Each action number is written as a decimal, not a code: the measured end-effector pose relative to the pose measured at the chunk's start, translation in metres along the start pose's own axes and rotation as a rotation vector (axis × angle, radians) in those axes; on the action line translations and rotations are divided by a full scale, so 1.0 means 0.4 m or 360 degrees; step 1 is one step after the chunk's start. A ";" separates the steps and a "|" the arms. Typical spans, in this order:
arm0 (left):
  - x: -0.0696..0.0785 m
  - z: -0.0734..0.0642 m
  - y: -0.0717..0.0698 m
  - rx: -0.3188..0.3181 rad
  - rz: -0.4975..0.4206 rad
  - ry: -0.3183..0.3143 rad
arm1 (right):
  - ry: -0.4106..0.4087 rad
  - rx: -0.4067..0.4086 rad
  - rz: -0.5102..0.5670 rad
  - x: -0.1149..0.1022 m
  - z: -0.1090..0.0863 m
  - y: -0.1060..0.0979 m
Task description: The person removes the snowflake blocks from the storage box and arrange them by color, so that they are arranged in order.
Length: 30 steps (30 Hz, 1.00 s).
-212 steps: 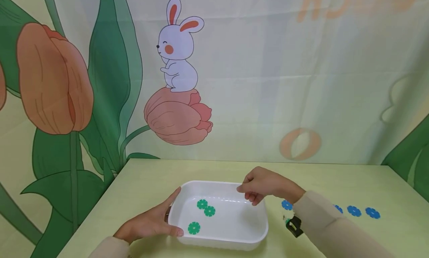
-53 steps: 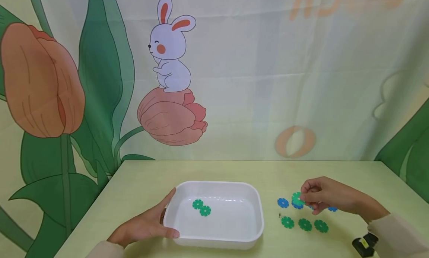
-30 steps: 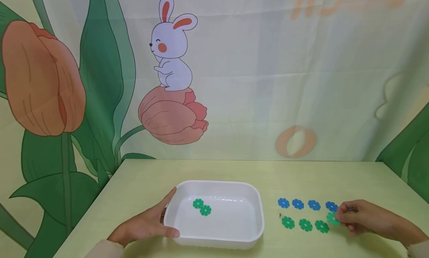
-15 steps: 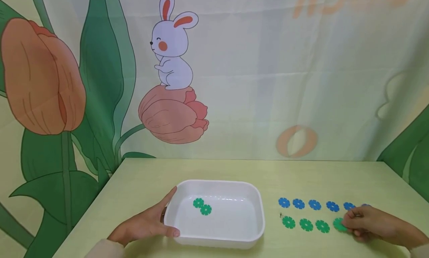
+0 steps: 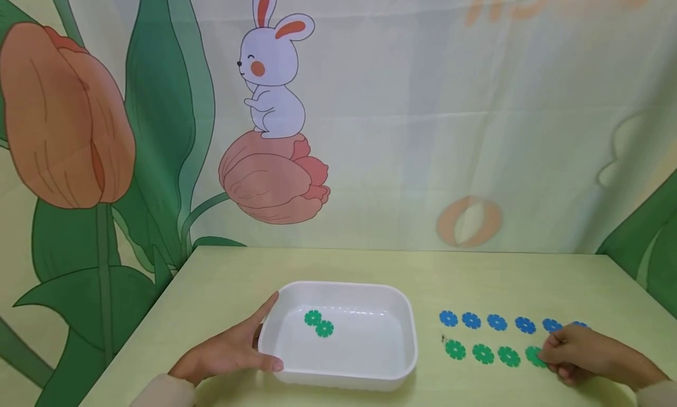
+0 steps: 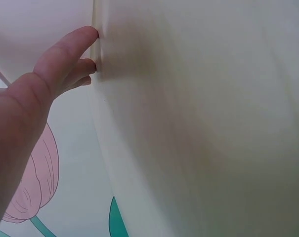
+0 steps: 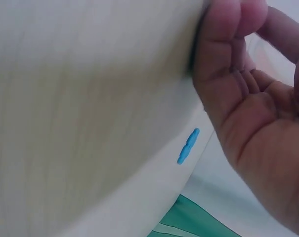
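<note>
My left hand [image 5: 233,348] holds the left end of a white rectangular plastic tray [image 5: 338,380], thumb over the front left corner of its rim. Two green interlocking snowflake discs [image 5: 324,329] lie inside, one partly against the other. To the right, my right hand [image 5: 582,355] pinches another green snowflake disc [image 5: 534,356] at the tabletop, at the right end of a row of green discs [image 5: 483,354]. Behind that row runs a line of blue snowflake discs [image 5: 497,322]; its rightmost disc is partly hidden by my right hand. In the right wrist view, one blue disc [image 7: 188,146] appears edge-on.
The pale yellow-green table [image 5: 370,266] ends at a fabric backdrop [image 5: 381,131] printed with tulips and a rabbit. A tiny dark speck [image 5: 443,339] sits near the left end of the green row.
My right hand carried a green disc from the tray's side over to the right and lowered it to the end of the green row. The left hand stayed at the tray.
</note>
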<state>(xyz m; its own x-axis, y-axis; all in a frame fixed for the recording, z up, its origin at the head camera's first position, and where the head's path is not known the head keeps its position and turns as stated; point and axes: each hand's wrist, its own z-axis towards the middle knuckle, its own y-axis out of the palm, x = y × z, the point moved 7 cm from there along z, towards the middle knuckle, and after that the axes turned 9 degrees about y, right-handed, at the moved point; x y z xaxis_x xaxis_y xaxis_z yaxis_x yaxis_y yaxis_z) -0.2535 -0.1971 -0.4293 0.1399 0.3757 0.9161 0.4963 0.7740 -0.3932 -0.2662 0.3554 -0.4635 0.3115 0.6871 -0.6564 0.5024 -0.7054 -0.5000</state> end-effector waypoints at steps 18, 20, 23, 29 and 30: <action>0.002 0.001 -0.001 -0.0010 -0.0005 -0.0011 | 0.0169 0.0047 0.0059 0.011 0.004 -0.004; 0.002 0.002 -0.001 -0.0004 -0.0006 -0.0024 | 0.0203 0.0078 0.0069 0.010 0.001 -0.019; 0.001 0.004 -0.001 0.0002 0.0009 -0.0040 | 0.0173 0.0104 0.0076 -0.013 -0.004 -0.045; 0.000 0.003 -0.002 -0.0004 -0.0004 -0.0019 | -0.0019 0.0076 -0.0003 -0.151 -0.010 -0.049; 0.000 0.003 -0.002 -0.0004 -0.0007 -0.0014 | -0.0061 0.0061 -0.0015 -0.181 -0.010 -0.042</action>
<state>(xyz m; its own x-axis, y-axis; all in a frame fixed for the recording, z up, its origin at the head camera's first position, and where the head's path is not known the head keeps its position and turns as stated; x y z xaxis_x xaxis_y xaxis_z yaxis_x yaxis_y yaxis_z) -0.2552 -0.1972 -0.4292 0.1299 0.3768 0.9172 0.4993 0.7743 -0.3888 -0.2937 0.3183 -0.4054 0.2754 0.6871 -0.6723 0.4738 -0.7056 -0.5269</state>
